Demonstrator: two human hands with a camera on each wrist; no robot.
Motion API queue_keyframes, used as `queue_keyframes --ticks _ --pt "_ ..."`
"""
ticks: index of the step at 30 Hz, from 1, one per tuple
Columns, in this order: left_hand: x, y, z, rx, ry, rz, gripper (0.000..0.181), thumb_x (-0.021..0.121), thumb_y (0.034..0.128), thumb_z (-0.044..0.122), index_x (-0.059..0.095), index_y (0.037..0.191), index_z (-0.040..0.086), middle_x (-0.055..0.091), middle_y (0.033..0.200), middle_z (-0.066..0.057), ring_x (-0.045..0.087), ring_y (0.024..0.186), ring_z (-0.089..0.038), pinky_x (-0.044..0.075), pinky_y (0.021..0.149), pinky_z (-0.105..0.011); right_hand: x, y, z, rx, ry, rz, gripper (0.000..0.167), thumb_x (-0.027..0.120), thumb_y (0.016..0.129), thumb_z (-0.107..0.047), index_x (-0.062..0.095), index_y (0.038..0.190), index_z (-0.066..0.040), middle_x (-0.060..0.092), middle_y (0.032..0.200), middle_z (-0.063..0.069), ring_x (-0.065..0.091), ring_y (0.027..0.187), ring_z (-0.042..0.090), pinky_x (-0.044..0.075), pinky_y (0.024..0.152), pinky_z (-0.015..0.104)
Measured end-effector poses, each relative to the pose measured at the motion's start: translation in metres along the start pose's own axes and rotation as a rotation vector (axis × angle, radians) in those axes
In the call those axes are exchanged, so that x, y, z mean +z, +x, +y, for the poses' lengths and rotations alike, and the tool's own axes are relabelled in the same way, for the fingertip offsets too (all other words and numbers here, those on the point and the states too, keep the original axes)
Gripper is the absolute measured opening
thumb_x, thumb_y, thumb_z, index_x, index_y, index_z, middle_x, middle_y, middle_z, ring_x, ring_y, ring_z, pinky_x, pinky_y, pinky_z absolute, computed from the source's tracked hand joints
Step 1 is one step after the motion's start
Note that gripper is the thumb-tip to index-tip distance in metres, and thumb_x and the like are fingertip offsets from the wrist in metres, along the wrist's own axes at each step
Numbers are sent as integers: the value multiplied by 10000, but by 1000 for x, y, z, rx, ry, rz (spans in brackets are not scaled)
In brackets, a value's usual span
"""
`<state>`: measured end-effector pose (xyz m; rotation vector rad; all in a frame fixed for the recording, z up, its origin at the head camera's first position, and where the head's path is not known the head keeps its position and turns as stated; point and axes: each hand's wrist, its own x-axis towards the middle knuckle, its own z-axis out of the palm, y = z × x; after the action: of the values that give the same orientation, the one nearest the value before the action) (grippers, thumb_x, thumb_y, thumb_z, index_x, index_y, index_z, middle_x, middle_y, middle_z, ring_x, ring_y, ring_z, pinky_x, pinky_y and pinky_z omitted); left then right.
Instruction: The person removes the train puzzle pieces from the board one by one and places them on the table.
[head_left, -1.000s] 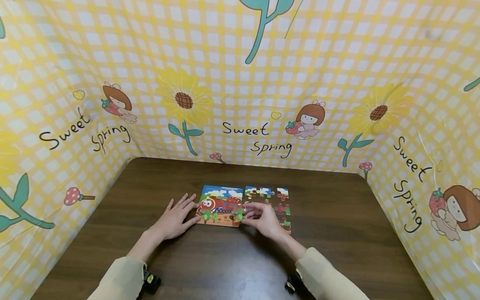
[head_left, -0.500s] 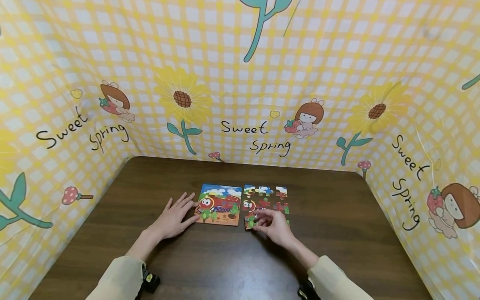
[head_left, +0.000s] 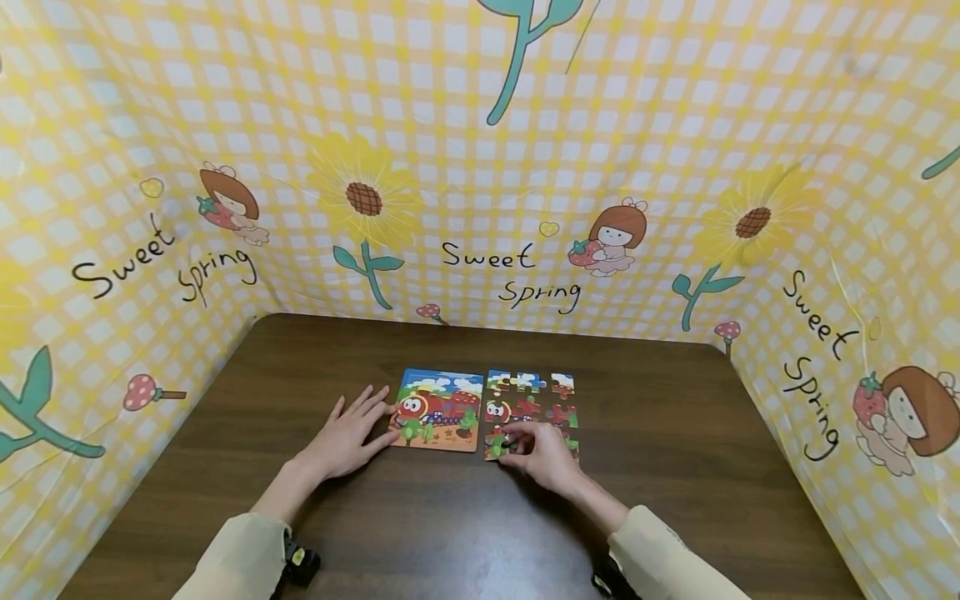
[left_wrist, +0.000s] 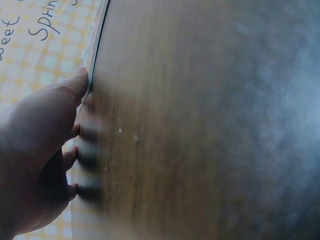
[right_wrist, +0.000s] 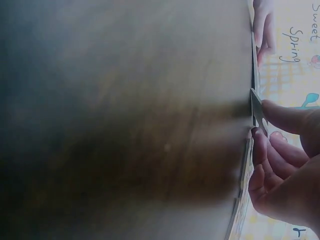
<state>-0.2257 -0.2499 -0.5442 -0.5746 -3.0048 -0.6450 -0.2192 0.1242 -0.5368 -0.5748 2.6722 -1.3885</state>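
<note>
A picture card (head_left: 442,404) with a red cartoon train lies flat on the table. My left hand (head_left: 348,437) rests beside it, fingers spread straight, with fingertips at its left edge. To the right of the card is a group of jigsaw pieces (head_left: 531,382) showing a similar train, with gaps between some of them. At the lower left corner of that group, my right hand (head_left: 549,458) pinches a green-and-orange jigsaw piece (head_left: 494,447). The right wrist view shows this thin piece (right_wrist: 257,106) tilted between thumb and fingers. My right hand covers part of the lower row.
The dark wooden table (head_left: 675,467) extends around the card and pieces. A yellow checked cloth (head_left: 480,192) with flowers and lettering hangs behind the table and at both sides.
My right hand has moved right, from the card's lower right edge to the lower left corner of the jigsaw, carrying the piece. The left hand has stayed in place.
</note>
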Motion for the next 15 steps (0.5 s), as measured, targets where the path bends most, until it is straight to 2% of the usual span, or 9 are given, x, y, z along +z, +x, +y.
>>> queue_keyframes --ticks 8,15 --pt "-1 1 1 7 3 -3 489 638 1109 477 659 1487 167 404 1770 -178 301 1669 -481 181 1265 -850 3 2 -4 28 9 0 368 904 888 -37 794 1233 27 838 980 122 595 714 10 488 648 189" --pt "-4 2 1 2 24 -35 520 630 1112 474 649 1509 139 409 1763 -197 308 1662 -495 200 1257 -854 6 2 -1 -31 -63 15 350 932 862 -69 811 1178 20 797 972 110 557 691 15 491 634 212"
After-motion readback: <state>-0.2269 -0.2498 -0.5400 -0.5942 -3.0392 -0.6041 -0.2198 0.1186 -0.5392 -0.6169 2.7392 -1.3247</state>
